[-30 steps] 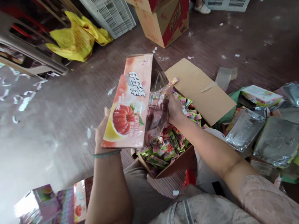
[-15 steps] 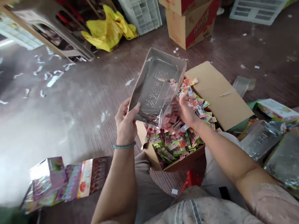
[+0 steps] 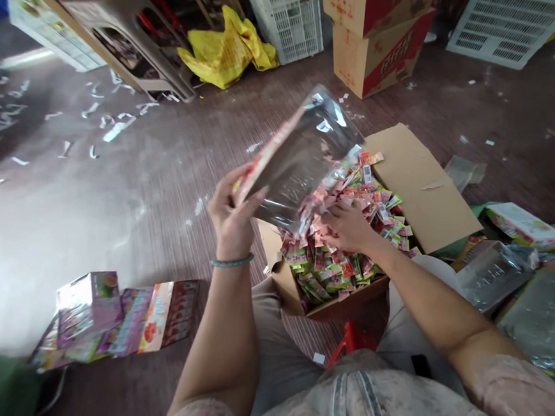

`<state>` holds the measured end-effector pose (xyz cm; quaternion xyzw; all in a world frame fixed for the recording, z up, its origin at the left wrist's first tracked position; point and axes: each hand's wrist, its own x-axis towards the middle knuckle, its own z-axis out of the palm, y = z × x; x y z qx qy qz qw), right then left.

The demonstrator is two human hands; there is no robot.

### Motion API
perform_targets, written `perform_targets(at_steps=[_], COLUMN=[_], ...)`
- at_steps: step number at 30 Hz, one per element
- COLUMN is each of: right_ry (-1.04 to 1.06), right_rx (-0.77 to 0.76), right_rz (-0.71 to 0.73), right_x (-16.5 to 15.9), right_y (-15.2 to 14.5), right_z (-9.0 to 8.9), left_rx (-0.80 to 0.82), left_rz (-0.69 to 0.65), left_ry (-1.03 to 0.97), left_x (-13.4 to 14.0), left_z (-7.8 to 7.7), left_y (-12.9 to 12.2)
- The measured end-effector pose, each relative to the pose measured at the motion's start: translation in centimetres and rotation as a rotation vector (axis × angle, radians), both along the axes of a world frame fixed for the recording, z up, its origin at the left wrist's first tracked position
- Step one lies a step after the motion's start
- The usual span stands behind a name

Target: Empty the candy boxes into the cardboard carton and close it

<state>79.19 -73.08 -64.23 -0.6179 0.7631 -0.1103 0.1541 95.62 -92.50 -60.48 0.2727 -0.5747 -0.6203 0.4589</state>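
My left hand (image 3: 233,214) is closed on the lower left edge of a clear plastic box (image 3: 304,165) with embossed lettering and a printed strip along one side. The box is tilted, its lower right end just over an open cardboard carton (image 3: 290,289). A heap of small pink and green sachets (image 3: 330,270) fills the carton. Palm down on the heap, my right hand (image 3: 350,226) has its fingers curled over some sachets beside the plastic box's end; its fingertips are partly hidden among them.
Flattened printed packages (image 3: 125,318) lie on the floor at left. More clear plastic boxes (image 3: 493,273) are stacked at right, beside the carton's raised flap (image 3: 418,187). Farther off are stacked cartons (image 3: 376,55), white crates (image 3: 512,28), a yellow bag (image 3: 227,50) and paper scraps.
The plastic box has tilted, its printed side now showing. My right hand has left the box's side and turned palm down onto the sachets. The view has shifted slightly.
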Motion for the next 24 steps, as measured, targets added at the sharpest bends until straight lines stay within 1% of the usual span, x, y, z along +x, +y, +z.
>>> perform_targets(at_steps=[2, 3, 4, 6, 8, 10, 12, 14, 16, 18, 21, 23, 24], right_ry=[0.04, 0.048, 0.052, 0.072, 0.124, 0.176, 0.191, 0.175, 0.14, 0.113, 0.095, 0.088, 0.085], right_rx=[0.01, 0.042, 0.09, 0.174, 0.189, 0.178, 0.204, 0.249, 0.298, 0.358, 0.461, 0.485, 0.475], right_rz=[-0.13, -0.186, -0.219, -0.218, -0.171, -0.1, 0.02, 0.165, 0.279, 0.328, 0.317, 0.314, 0.315], right_x=[-0.8, -0.9, -0.9, -0.3, 0.5, 1.3, 2.1, 3.0, 4.0, 5.1, 6.6, 7.2, 7.3], right_y=[0.6, 0.9, 1.1, 1.4, 1.9, 2.5, 3.3, 3.8, 3.9, 3.3, 1.7, 0.8, 0.6], right_z=[-0.9, -1.5, -2.1, -3.4, -4.3, -4.7, -4.9, -5.2, -5.9, -7.1, -8.8, -9.3, -9.2], left_rx=[-0.03, -0.006, 0.034, 0.128, 0.19, 0.195, 0.194, 0.211, 0.229, 0.238, 0.271, 0.317, 0.345], left_rz=[0.121, 0.182, 0.24, 0.34, 0.379, 0.39, 0.38, 0.387, 0.378, 0.341, 0.181, 0.027, -0.038], left_ry=[0.081, 0.115, 0.143, 0.176, 0.191, 0.207, 0.204, 0.203, 0.206, 0.217, 0.228, 0.269, 0.307], left_x=[0.8, 1.2, 1.5, 2.0, 2.1, 2.1, 2.1, 2.1, 2.1, 2.1, 2.0, 1.6, 1.3], left_z=[-0.3, -0.4, -0.5, -0.4, 0.1, 0.7, 1.0, 0.9, 0.5, -0.1, -0.6, -0.7, -0.7], left_y=[-1.7, -2.4, -3.0, -3.6, -3.6, -3.2, -2.8, -2.6, -2.7, -3.1, -3.3, -2.9, -2.6])
